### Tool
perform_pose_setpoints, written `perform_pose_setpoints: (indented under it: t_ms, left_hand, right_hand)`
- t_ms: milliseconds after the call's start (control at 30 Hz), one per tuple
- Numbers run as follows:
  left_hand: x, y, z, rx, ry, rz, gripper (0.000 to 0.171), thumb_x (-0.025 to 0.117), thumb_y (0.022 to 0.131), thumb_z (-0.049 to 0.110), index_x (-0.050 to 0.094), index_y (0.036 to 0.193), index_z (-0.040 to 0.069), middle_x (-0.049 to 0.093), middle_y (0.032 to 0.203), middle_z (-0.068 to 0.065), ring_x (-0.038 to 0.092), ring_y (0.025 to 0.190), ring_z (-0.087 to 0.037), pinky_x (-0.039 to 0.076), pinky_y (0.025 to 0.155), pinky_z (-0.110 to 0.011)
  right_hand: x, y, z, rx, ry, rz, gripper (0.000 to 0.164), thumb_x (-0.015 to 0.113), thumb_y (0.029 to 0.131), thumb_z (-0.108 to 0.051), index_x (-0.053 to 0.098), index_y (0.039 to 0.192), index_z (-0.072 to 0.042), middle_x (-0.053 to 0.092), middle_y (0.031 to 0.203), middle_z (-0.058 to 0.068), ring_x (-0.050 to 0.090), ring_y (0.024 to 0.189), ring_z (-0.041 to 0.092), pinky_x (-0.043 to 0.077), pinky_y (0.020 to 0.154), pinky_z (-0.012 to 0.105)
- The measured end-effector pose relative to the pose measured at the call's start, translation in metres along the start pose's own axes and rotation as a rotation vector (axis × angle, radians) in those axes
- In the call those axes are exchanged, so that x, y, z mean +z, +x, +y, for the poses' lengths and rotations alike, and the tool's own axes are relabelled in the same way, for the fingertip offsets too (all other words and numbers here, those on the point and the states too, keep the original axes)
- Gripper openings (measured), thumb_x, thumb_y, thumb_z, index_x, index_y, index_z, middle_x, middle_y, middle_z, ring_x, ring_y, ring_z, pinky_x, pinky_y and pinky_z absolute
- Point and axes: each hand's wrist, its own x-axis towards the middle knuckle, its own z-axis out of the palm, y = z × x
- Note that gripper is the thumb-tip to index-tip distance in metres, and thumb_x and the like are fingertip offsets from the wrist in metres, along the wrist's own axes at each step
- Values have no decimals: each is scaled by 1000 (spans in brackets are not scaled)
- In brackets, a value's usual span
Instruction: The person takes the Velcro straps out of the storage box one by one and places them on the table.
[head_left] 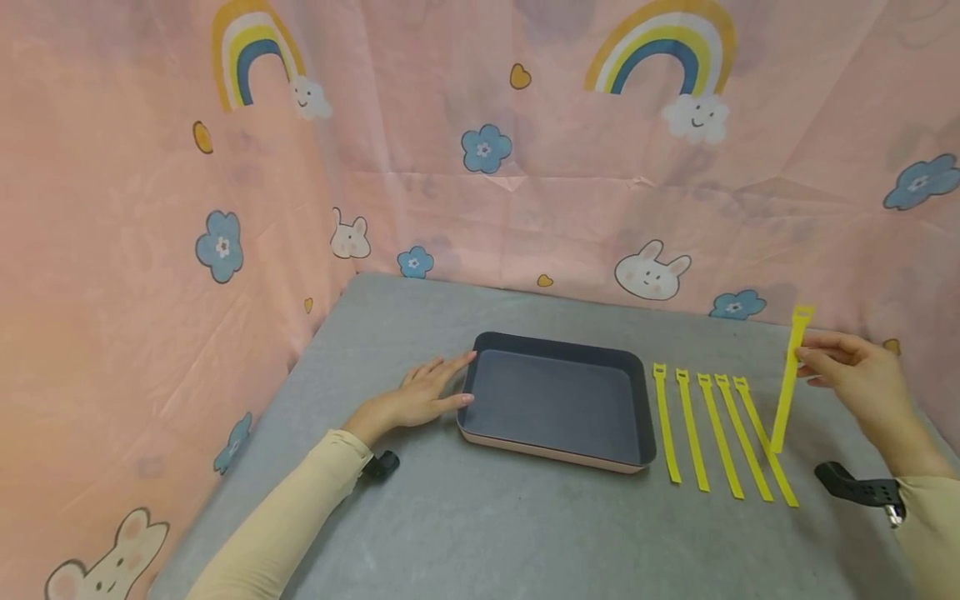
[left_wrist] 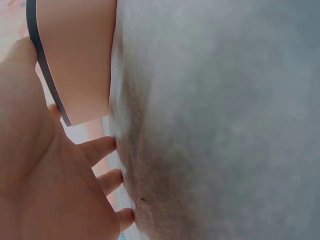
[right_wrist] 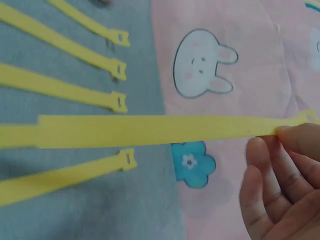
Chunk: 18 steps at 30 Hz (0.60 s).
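Note:
Between thumb and fingers, my right hand (head_left: 862,375) pinches a yellow cable tie strap (head_left: 790,379) near its slotted head. The strap hangs down at a slight slant above the table; the right wrist view shows the held strap (right_wrist: 150,131) stretched across, in front of others. My left hand (head_left: 423,393) has its fingers spread, the thumb and index fingertips at the left rim of a dark rectangular baking tray (head_left: 555,404). In the left wrist view the tray's pinkish outer wall (left_wrist: 75,60) stands beside the hand, and the other fingertips touch the table.
Several yellow straps (head_left: 702,433) lie side by side on the grey table (head_left: 510,533), just right of the tray, slotted heads toward the back. A pink patterned curtain (head_left: 420,100) encloses the back and left side. Dark wrist mounts (head_left: 855,485) sit by both sleeves.

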Motion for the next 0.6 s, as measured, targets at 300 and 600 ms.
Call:
perform_pose_setpoints:
  t_ms: [300,600]
  left_hand:
    - [0,0,0,-7,-6,-4,72,36,89,70,0,148,48,12,160,11,4,150,-27,3,119,-56]
    - [0,0,0,-1,-9,3,72,36,90,69,-1,148,48,11,160,11,3,150,-27,3,118,-57]
  right_hand:
    - [-8,1,21,31,-154,-102,27,50,97,-33,54,115,-14,51,79,-40,57,69,-9,50,59,16]
    - [-13,5,44,117,-289,-319,60,45,98,-40,42,131,10,64,82,-22,59,69,-4,54,63,28]
